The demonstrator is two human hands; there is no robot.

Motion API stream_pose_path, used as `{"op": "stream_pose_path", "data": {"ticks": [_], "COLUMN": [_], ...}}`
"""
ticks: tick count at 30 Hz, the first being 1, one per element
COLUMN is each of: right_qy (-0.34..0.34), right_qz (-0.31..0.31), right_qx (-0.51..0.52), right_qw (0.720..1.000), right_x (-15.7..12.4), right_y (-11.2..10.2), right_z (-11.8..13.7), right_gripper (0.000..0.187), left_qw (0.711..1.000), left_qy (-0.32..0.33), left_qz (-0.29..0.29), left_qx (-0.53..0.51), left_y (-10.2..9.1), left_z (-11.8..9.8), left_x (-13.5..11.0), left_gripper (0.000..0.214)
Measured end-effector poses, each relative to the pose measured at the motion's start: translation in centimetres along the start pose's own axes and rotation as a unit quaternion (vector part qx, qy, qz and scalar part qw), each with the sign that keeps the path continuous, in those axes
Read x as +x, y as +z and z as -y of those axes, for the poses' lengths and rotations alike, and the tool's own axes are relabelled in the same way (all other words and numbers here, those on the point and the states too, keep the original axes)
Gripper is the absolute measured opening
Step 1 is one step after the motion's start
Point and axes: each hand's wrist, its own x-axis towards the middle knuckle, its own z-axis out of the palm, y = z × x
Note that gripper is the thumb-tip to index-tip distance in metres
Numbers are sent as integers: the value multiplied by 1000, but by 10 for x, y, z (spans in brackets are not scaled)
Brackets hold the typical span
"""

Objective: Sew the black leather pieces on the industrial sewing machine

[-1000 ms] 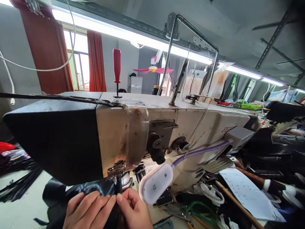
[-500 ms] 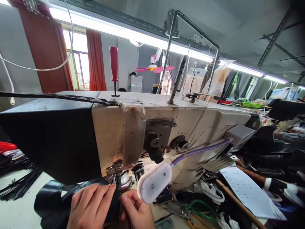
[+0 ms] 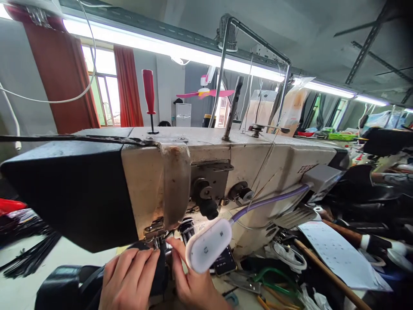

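Observation:
Under the head of a sewing machine [image 3: 145, 189], shiny black leather-like material [image 3: 58, 280] lies on the bed. My left hand [image 3: 129, 275] is closed over this material, its fingers side by side near the presser foot [image 3: 159, 242]; the thumb is hidden. My right hand [image 3: 193, 280] is just to the right, with a finger stretched up to the metal parts by the presser foot. Nothing shows in its fingers, though a white lamp [image 3: 209, 247] covers part of this hand. The needle itself cannot be made out.
A red-handled screwdriver [image 3: 149, 92] stands upright on the machine. A phone [image 3: 226, 261], green-handled scissors [image 3: 248, 282], a wooden stick [image 3: 329, 271] and a paper sheet [image 3: 342, 254] lie to the right. Black strips [image 3: 30, 254] lie at the left.
My right hand has let go of the material's edge and moved up to the presser foot, a finger now extended. My left hand stays on the material. The view has shifted slightly.

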Motion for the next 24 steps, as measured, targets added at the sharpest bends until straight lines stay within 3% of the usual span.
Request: {"op": "stream_pose_path", "data": {"ticks": [3,9,12,18,24], "right_qy": [-72,-124,-114,-45,-87], "right_qz": [57,45,60,150,194], "right_qx": [-45,-43,-35,-49,-72], "right_qw": [995,990,991,986,975], "right_x": [19,25,22,25,36], "right_y": [-10,-6,-6,-15,-3], "right_z": [-2,-16,-20,-13,-30], "right_gripper": [38,37,38,36,18], "left_qw": [1000,998,997,997,995], "left_qy": [6,49,69,58,90], "left_qz": [8,18,18,-16,-32], "left_qx": [-18,-25,-17,-45,-33], "left_y": [-1,-2,-2,0,-1], "left_z": [4,15,17,18,22], "left_x": [0,3,4,2,6], "left_gripper": [45,37,34,36,37]}}
